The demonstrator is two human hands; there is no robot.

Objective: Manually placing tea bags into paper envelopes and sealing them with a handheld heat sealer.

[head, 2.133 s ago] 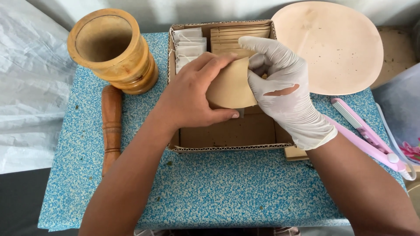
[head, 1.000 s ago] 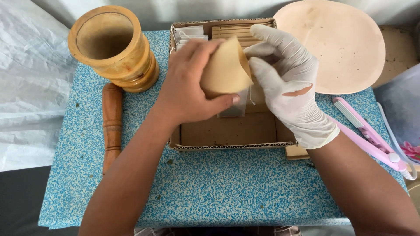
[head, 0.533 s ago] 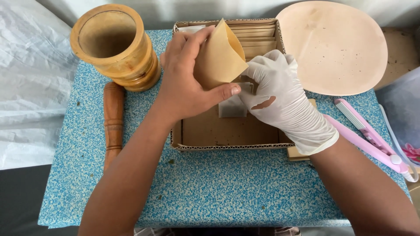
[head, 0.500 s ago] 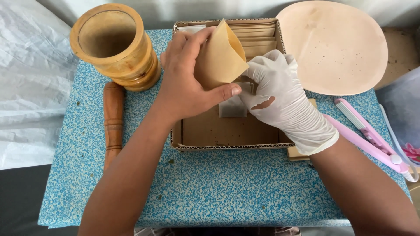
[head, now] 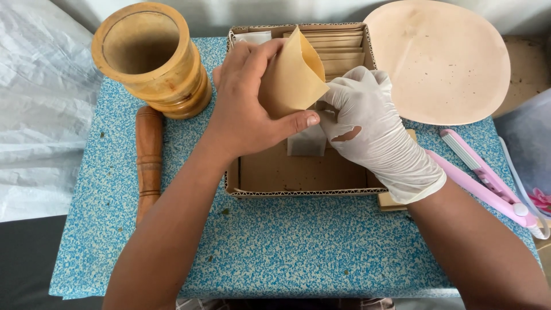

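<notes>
My left hand (head: 249, 97), bare, grips a tan paper pouch (head: 293, 74) with its mouth spread open, held above a shallow cardboard box (head: 298, 172). My right hand (head: 370, 126), in a torn white glove, pinches a small whitish sachet (head: 307, 138) just below the pouch's mouth. A stack of tan pouches (head: 338, 49) lies flat at the box's far end, with white sachets (head: 252, 37) at its far left corner.
A wooden mortar (head: 149, 57) stands at the back left with a wooden pestle (head: 149, 158) lying beside it. A round beige lid (head: 439, 60) lies at the back right. A pink sealer tool (head: 482, 178) rests on the blue speckled table (head: 287, 241) to the right.
My left hand has lifted the pouch and turned it upright with its mouth open. My right hand has dropped below it and now holds a small sachet.
</notes>
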